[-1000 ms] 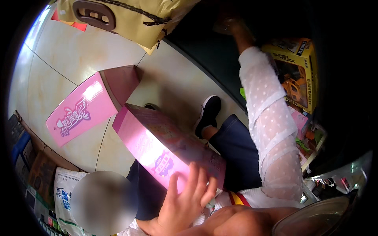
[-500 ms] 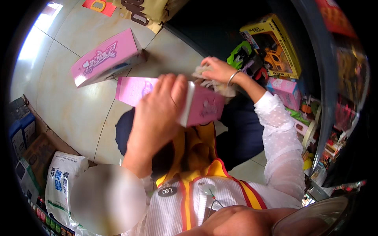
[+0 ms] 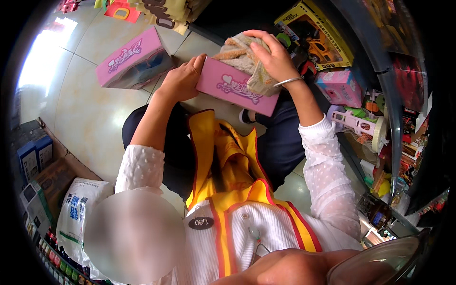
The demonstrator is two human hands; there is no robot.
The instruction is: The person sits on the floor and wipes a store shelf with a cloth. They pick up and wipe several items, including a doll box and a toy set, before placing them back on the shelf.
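A pink toy box [image 3: 223, 87] with a printed logo is held up over my lap. My left hand [image 3: 186, 78] grips its left end, fingers wrapped over the edge. My right hand [image 3: 274, 56] is closed on a beige cleaning cloth [image 3: 239, 51] with orange patches, which lies against the top and right part of the box. Part of the cloth hangs down over the pink face. On the floor to the left stands a second pink box [image 3: 133, 59] of the same look, with a clear front.
At the right, a dark shelf holds a yellow toy truck box [image 3: 317, 35], a small pink box [image 3: 339, 88] and a lilac plastic toy [image 3: 356, 124]. Bags [image 3: 175, 12] lie at the far edge. A white sack [image 3: 80, 213] and cartons stand at the lower left.
The held box has turned so its logo face points up, and my left hand has moved to its left end. My right hand has brought the cloth onto the box.
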